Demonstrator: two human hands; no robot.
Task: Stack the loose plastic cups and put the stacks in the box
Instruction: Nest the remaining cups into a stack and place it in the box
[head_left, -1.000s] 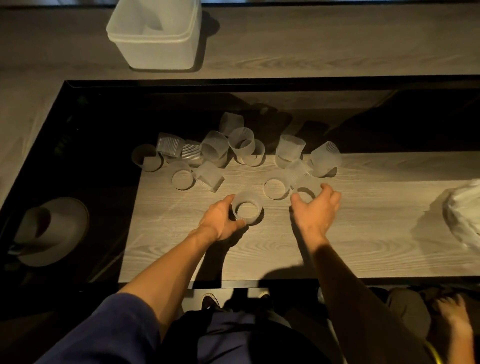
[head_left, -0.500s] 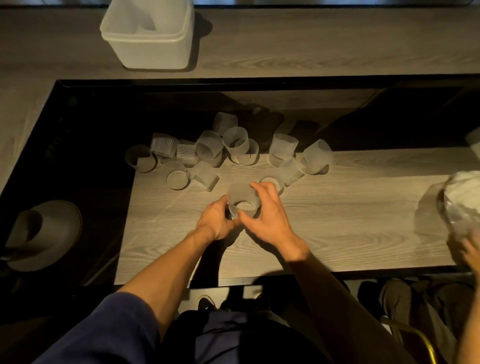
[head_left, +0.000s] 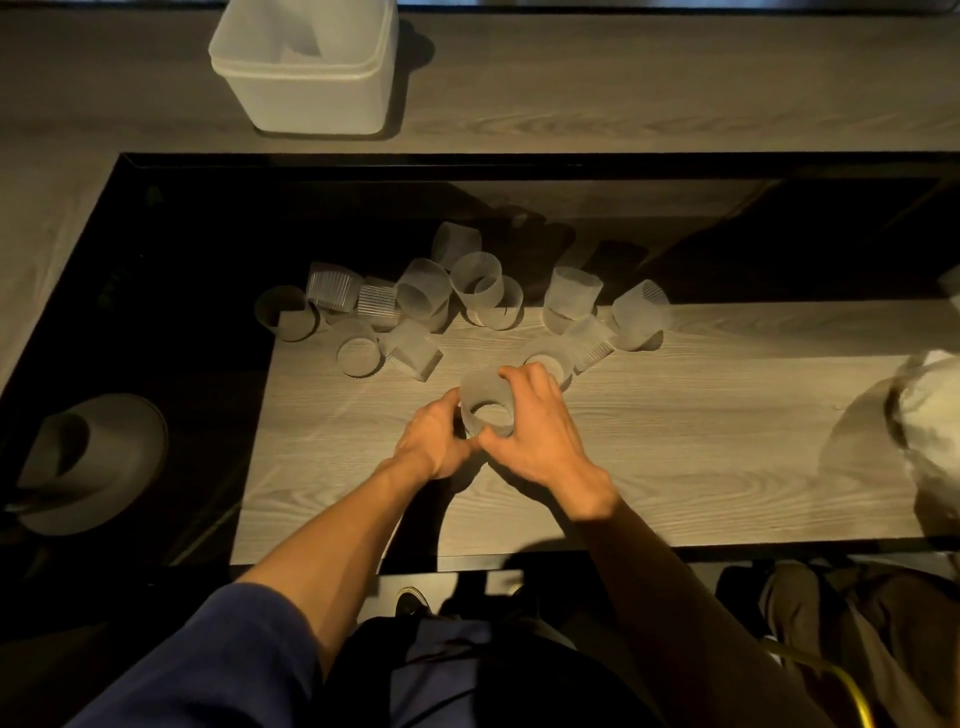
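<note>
Your left hand (head_left: 434, 441) curls around the left side of a frosted cup (head_left: 485, 397) standing on the desk (head_left: 675, 441). Your right hand (head_left: 540, 436) grips the same cup from the right, fingers hooked over its rim. Another cup (head_left: 545, 361) sits just beyond your right fingertips. The loose cups (head_left: 423, 293) lie scattered farther ahead. The box (head_left: 311, 98) stands well beyond them.

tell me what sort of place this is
Probably a home living room or lounge, though I can't be sure: a glossy black table with a pale wood-grain panel, a grey brimmed hat lying at its left, and a white plastic box on the wood-look surface beyond.
</note>
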